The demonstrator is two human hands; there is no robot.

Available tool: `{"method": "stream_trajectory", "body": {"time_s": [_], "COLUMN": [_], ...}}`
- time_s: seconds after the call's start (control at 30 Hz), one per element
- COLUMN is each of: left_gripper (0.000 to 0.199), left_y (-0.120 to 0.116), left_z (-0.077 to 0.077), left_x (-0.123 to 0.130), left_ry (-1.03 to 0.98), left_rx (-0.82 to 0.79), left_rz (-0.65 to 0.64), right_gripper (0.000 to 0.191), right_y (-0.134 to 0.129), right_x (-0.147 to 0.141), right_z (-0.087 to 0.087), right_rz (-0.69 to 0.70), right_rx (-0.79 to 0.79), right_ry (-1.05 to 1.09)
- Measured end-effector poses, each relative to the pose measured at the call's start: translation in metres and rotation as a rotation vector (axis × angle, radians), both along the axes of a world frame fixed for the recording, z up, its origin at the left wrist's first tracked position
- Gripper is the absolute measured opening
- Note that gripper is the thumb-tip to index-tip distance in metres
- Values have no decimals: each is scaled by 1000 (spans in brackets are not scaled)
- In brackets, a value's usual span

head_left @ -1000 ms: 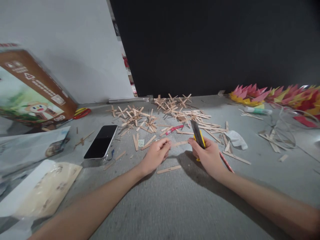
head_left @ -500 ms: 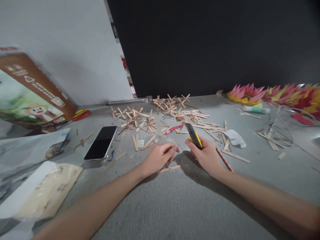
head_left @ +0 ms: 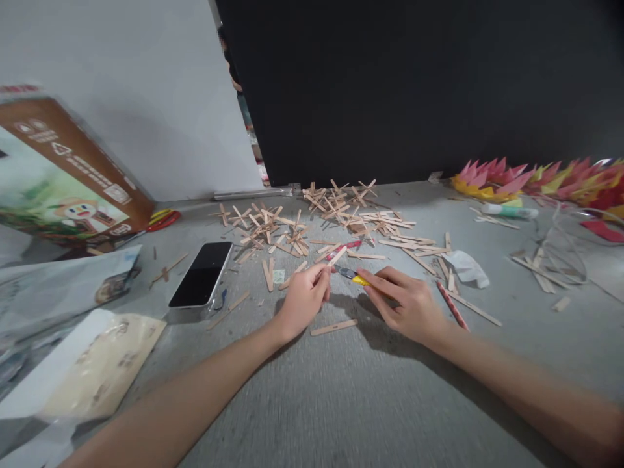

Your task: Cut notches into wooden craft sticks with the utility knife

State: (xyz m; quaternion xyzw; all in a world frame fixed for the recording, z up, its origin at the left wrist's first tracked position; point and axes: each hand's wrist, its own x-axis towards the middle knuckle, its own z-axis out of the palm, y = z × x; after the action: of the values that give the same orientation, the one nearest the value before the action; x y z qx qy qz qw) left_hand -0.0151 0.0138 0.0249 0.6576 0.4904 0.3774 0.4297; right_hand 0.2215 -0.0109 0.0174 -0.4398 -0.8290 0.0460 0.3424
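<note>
Pinched in my left hand (head_left: 306, 296) is a short wooden craft stick (head_left: 337, 256), its free end pointing up and to the right. My right hand (head_left: 407, 302) grips a yellow utility knife (head_left: 361, 279). The knife's dark blade end reaches left, close to the stick; whether it touches cannot be told. On the table below my left hand lies another craft stick (head_left: 334, 327) with a small mark on it. A red patterned pencil-like rod (head_left: 452, 305) rests beside my right wrist.
Piles of craft sticks (head_left: 266, 227) spread across the table's far side. A phone (head_left: 201, 276) lies at left, near a plastic packet (head_left: 104, 364) and a printed box (head_left: 73, 175). At right are a white tissue (head_left: 468, 268), a glue stick (head_left: 509, 211) and pink-yellow paper decorations (head_left: 492, 179).
My left hand has risen slightly and now shows a craft stick in its pinch. The knife has swung from pointing upward to pointing left toward that stick.
</note>
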Motion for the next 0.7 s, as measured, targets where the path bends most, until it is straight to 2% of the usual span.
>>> {"method": "stream_trajectory", "body": {"time_s": [0.1, 0.47, 0.7], "left_gripper": [49, 48, 48], "left_y": [1, 1, 0], "left_z": [1, 0, 3], "left_x": [-1, -3, -2], "left_ry": [53, 116, 200], "left_rx": [26, 82, 120], "left_rz": [-23, -59, -43], "right_gripper": [40, 40, 39], "right_y": [1, 0, 1], "right_x": [-1, 1, 0], "right_z": [1, 3, 6], "right_rz": [-11, -8, -64], "right_rx": [-24, -57, -61], "right_ry": [-13, -42, -111]}}
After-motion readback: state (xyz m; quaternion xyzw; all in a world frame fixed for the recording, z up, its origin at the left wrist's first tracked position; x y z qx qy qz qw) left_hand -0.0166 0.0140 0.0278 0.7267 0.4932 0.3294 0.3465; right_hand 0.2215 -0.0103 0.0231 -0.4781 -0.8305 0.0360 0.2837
